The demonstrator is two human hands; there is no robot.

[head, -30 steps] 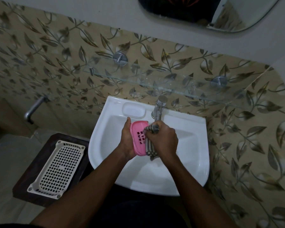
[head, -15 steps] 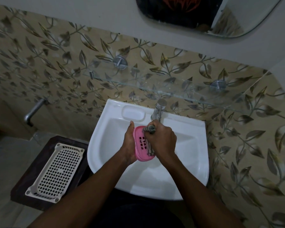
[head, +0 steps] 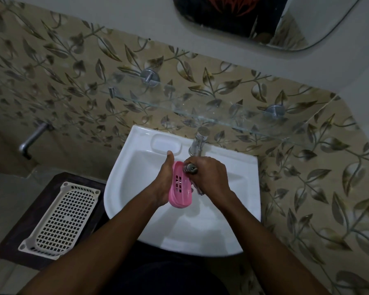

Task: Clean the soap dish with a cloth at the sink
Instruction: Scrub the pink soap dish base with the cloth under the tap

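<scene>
The left hand [head: 164, 184] grips the pink soap dish [head: 180, 188] along its left long edge, fingers wrapped behind it and the thumb stretched up past its top end. The dish stands on edge over the bowl of the white sink [head: 119, 173], its hollow side and its block of drain slots turned toward the right hand [head: 209, 175]. That hand is curled tight round a bunched grey striped cloth [head: 191, 168] and presses the wad against the upper right rim of the dish; a loose end of the cloth hangs below the fist, just beside the dish's right edge. Both forearms reach in from the bottom of the view.

Just above the right hand's knuckles stands a chrome tap [head: 197, 143] on the back ledge of the sink. To its left a soap recess [head: 166, 144] is moulded into the ledge, just beyond the tip of the left thumb.

Above the sink a glass shelf [head: 200, 116] runs across the leaf-patterned tiled wall [head: 51, 71]. The lower edge of a mirror [head: 307, 22] shows at the top right. A second metal spout [head: 30, 141] juts from the wall well to the left of the sink. Below it, beside the sink, a white perforated basket [head: 64, 218] lies on a dark surface [head: 30, 260]
</scene>
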